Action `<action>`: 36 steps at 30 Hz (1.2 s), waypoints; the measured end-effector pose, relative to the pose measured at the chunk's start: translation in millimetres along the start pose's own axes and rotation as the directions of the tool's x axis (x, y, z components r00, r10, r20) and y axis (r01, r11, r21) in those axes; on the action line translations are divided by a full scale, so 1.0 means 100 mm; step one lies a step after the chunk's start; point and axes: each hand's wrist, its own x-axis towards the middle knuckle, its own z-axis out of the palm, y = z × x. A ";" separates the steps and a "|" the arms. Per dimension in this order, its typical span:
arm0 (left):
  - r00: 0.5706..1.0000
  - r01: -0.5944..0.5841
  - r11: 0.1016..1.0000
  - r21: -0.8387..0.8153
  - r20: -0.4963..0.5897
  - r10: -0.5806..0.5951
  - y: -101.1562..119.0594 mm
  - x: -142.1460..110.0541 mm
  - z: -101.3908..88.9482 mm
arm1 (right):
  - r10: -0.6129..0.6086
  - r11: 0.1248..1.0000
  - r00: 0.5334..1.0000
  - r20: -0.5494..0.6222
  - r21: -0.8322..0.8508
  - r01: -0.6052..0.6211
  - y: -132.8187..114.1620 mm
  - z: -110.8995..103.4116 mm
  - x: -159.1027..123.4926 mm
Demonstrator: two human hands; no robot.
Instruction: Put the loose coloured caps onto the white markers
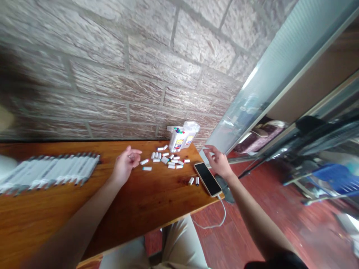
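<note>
My left hand (126,163) hovers over the wooden table, left of a scatter of short white marker caps (165,159). Its index finger points out, the others are loosely curled, and nothing shows in it. Closest to it are a white cap (144,162) and another with a teal end (147,169). Past the table's right end, above a phone (208,179), hangs my right hand (218,161), fingers apart and holding nothing visible. Two loose caps (194,181) lie beside the phone. Behind the scatter stands a white container (177,140) with coloured round ends at its top.
A row of white markers (53,170) lies at the table's left. Brick wall (106,82) rises along the back edge. A white cable (224,213) hangs from the phone past the table edge. To the right, a blue chair (336,175) stands on the red floor.
</note>
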 end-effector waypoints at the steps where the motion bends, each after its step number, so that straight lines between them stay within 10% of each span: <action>1: 1.000 -0.003 1.000 0.000 0.004 0.003 0.00 0.00 0.00 | 0.005 1.000 1.000 0.016 0.006 -0.005 0.14 -0.03 -0.23; 7: 0.999 -0.002 0.999 0.037 0.032 0.001 -0.03 0.04 -0.04 | -0.052 0.998 0.998 0.038 -0.028 0.053 0.76 0.05 -1.07; 17: 0.999 -0.023 0.995 0.096 0.035 0.020 -0.07 0.02 -0.07 | -0.106 0.993 0.994 0.008 -0.048 0.107 0.78 0.12 -1.16; 26: 0.999 0.017 0.991 0.133 -0.034 -0.012 -0.07 0.04 -0.07 | 0.078 0.982 0.988 -0.134 0.181 -0.053 0.21 -0.08 -1.30; 30: 0.983 -0.179 0.911 0.372 0.023 0.184 -0.11 0.02 -0.05 | -0.093 0.959 0.995 0.027 0.271 0.082 -0.28 0.18 -1.12; 36: 0.936 -0.349 0.567 0.746 0.253 0.243 -0.12 -0.19 0.01 | -0.295 0.865 0.947 -0.129 0.385 0.322 -1.08 0.90 -0.13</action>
